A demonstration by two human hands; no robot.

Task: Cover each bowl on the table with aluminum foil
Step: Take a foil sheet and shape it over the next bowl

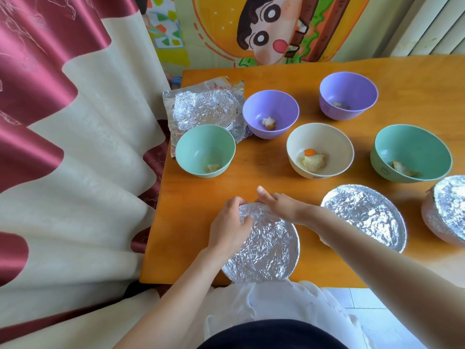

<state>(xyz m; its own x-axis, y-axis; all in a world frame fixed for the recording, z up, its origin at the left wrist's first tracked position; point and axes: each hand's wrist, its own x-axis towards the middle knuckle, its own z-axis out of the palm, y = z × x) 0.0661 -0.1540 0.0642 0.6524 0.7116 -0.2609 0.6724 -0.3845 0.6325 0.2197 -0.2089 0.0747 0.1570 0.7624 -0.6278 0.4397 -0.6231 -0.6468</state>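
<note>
We curl our left hand (230,222) and right hand (279,206) over the far rim of the round bowl capped in crinkled silver foil (266,248) at six o'clock on the orange wooden table (415,71). Our fingers are bent onto the foil, probably to crimp it tight. Two more foil-capped bowls (364,217) sit toward four o'clock. Five open plastic bowls (205,149), green, purple and cream, wait mid-table. Loose crumpled foil sheets (206,107) lie at ten, handy for them. A red-and-cream curtain (63,122) hangs at nine and a cartoon poster (271,28) at twelve.
</note>
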